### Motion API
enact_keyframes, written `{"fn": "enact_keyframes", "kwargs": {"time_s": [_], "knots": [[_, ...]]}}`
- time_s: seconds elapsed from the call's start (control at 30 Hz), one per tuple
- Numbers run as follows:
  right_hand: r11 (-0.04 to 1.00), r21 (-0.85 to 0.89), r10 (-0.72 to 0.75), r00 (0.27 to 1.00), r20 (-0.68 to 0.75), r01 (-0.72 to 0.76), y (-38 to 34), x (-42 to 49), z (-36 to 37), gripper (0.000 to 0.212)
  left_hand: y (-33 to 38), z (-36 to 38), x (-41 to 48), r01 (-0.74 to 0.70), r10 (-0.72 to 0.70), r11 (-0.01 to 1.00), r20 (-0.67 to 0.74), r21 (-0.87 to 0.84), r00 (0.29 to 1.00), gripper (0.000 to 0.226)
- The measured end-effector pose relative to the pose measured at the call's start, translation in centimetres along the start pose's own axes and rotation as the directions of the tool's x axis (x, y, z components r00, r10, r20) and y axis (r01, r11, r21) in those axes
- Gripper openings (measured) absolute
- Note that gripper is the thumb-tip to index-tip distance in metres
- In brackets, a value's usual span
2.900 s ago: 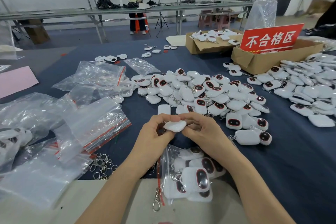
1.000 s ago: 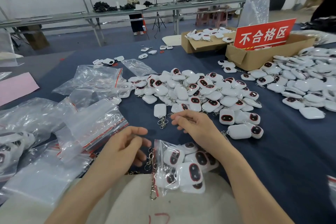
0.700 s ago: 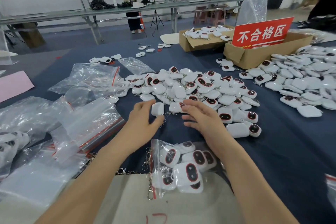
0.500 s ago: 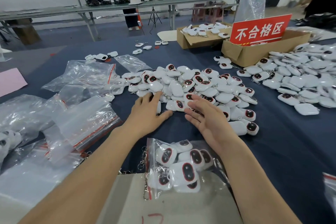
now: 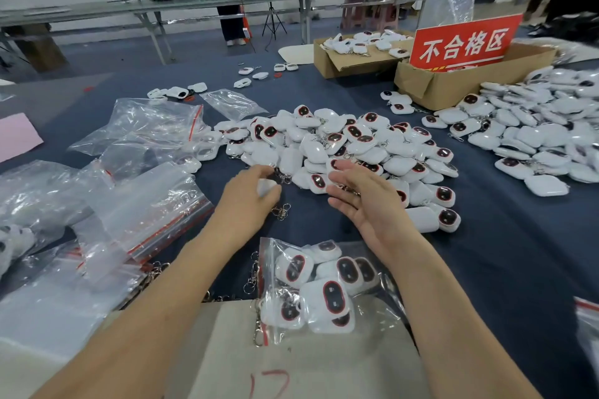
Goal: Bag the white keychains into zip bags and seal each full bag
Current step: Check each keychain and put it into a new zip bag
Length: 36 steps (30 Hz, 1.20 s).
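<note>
A heap of white keychains (image 5: 343,146) with dark red-rimmed faces lies mid-table on the blue cloth. My left hand (image 5: 248,201) curls round one white keychain (image 5: 266,186) at the heap's near edge; its metal ring (image 5: 281,211) dangles below. My right hand (image 5: 363,196) hovers just right of it with fingers straight, holding nothing. A zip bag (image 5: 317,288) with several keychains inside lies close to me between my forearms, its red-striped mouth at the left with a clasp sticking out.
Empty zip bags (image 5: 139,204) pile up at left, some filled ones at far left. A second keychain heap (image 5: 544,133) spreads at right. Two cardboard boxes (image 5: 447,84) with a red sign (image 5: 463,42) stand behind. A person works at the far bench.
Both hands left the keychain they held and reached forward to the heap. My left hand has now closed round a keychain and drawn it back a little; my right hand stays open.
</note>
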State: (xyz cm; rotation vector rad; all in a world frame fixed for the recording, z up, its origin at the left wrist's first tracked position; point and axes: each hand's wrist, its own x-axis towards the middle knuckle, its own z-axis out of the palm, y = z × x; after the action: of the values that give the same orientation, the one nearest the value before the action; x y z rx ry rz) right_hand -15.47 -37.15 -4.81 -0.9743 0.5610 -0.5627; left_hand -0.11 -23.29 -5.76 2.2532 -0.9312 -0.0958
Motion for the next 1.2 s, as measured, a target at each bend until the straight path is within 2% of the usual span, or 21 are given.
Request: {"fn": "enact_keyframes", "kwargs": {"time_s": [0.03,0.07,0.13,0.2,0.23,0.27,0.3,0.43,0.5,0.73,0.9,1.03,1.2], "knots": [[0.999,-0.032,-0.013,1.000,0.009,0.013,0.1,0.0,0.1,0.018,-0.3,-0.4,-0.3,0.076,-0.083,0.978,-0.028,-0.196,0.996,0.039],[0.998,-0.063,-0.026,0.999,0.018,0.027,0.2,0.0,0.2,0.017,-0.5,-0.7,-0.7,0.136,-0.158,0.909,-0.025,-0.394,0.987,0.039],[0.988,-0.142,-0.055,0.998,0.042,0.061,0.5,0.0,0.4,0.017,-0.8,-0.9,-1.6,0.180,-0.238,0.706,0.010,-0.685,0.971,0.041],[0.958,-0.265,-0.096,0.992,0.078,0.113,0.9,-0.1,0.6,0.018,-1.1,-0.6,-2.6,0.170,-0.271,0.507,0.031,-0.845,0.962,0.043],[0.933,-0.329,-0.117,0.988,0.104,0.146,1.1,-0.2,0.7,0.019,-1.1,-0.4,-3.1,0.155,-0.275,0.439,0.031,-0.885,0.961,0.043],[0.905,-0.385,-0.137,0.982,0.134,0.179,1.4,-0.3,0.7,0.019,-1.0,-0.1,-3.5,0.142,-0.270,0.415,0.027,-0.899,0.963,0.043],[0.875,-0.436,-0.151,0.975,0.164,0.209,1.5,-0.3,0.7,0.019,-0.8,0.1,-3.7,0.134,-0.251,0.437,0.022,-0.889,0.968,0.041],[0.791,-0.546,-0.167,0.956,0.243,0.277,1.8,-0.6,0.6,0.018,-0.1,0.2,-4.3,0.097,-0.118,0.666,0.024,-0.740,0.993,0.027],[0.775,-0.558,-0.174,0.949,0.262,0.296,1.8,-0.5,0.5,0.018,0.2,0.2,-4.5,0.076,-0.091,0.716,0.015,-0.694,0.996,0.020],[0.725,-0.584,-0.170,0.917,0.361,0.365,1.8,-0.6,0.6,0.027,0.5,0.3,-4.8,0.030,-0.015,0.726,0.028,-0.687,1.000,0.019],[0.693,-0.591,-0.183,0.894,0.409,0.412,2.0,-0.5,0.6,0.029,0.8,0.5,-4.7,0.059,0.015,0.676,0.093,-0.734,0.996,0.019],[0.694,-0.576,-0.178,0.877,0.446,0.433,2.2,-0.4,0.7,0.030,1.2,0.8,-4.5,0.083,0.003,0.634,0.109,-0.769,0.994,0.019],[0.693,-0.568,-0.181,0.870,0.459,0.444,2.4,-0.4,0.7,0.027,1.3,0.9,-4.4,0.116,-0.021,0.660,0.137,-0.742,0.990,0.026]]}}
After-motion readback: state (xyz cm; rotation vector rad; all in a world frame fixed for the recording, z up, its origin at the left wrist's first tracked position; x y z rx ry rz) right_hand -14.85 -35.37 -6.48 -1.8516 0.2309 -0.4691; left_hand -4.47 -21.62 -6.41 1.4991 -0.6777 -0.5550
